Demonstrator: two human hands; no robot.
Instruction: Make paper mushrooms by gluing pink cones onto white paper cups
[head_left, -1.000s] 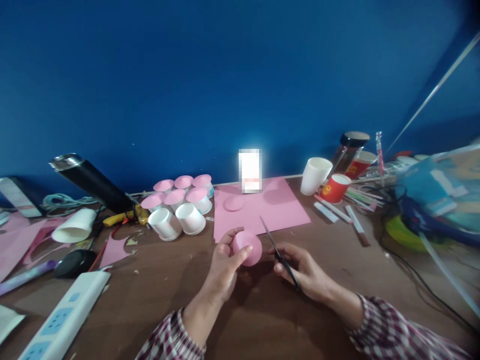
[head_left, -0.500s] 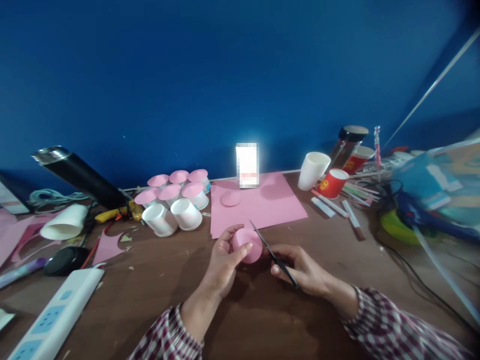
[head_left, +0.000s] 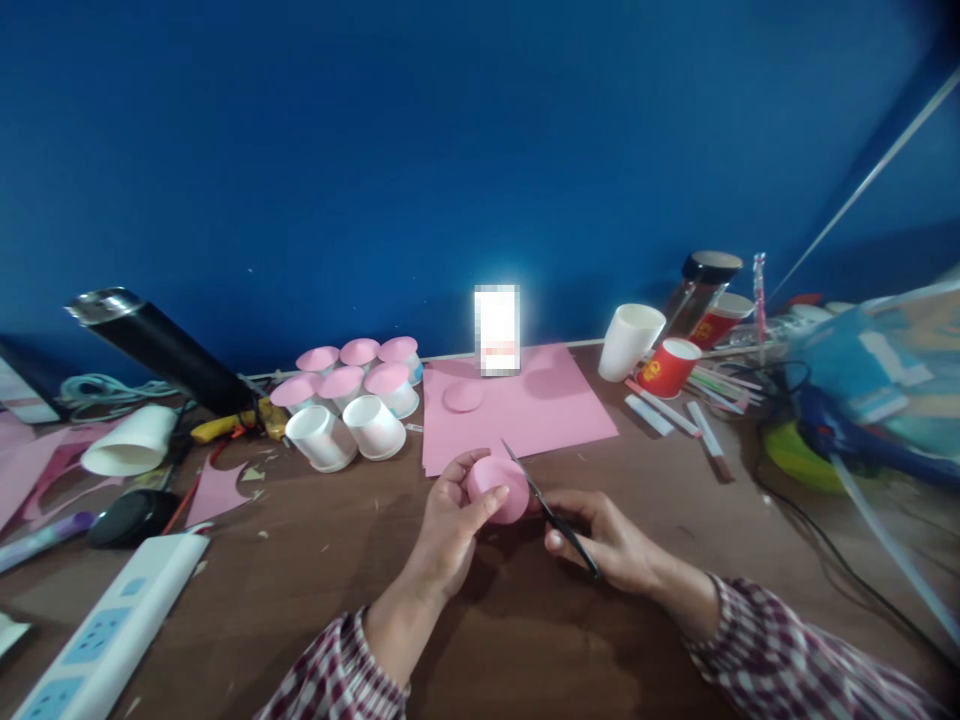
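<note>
A round pink paper disc (head_left: pixel 491 482) is pinched in my left hand (head_left: pixel 454 525), thumb on top and fingers behind. My right hand (head_left: pixel 604 540) is closed around a pair of dark scissors (head_left: pixel 559 520), whose blades point up and to the left along the disc's right edge. Whether the blades touch the paper I cannot tell. Beyond both hands lie pink paper sheets (head_left: pixel 540 410) with a loose pink disc (head_left: pixel 463 397) on them. To the left stand several small cups topped with pink discs (head_left: pixel 343 382), and two white cups (head_left: pixel 373 428) without discs in front.
A white power strip (head_left: pixel 112 620), a black flask (head_left: pixel 165 345) and pink paper scraps (head_left: pixel 216 490) are on the left. At the right stand a white paper cup (head_left: pixel 630 340) and a red cup (head_left: pixel 670 367), near markers (head_left: pixel 709 442). A bright pixelated patch (head_left: pixel 496 330) is at the wall.
Almost nothing differs. My hands, the disc and the scissors appear a few pixels further right, along with most of the scene; both grips are the same.
</note>
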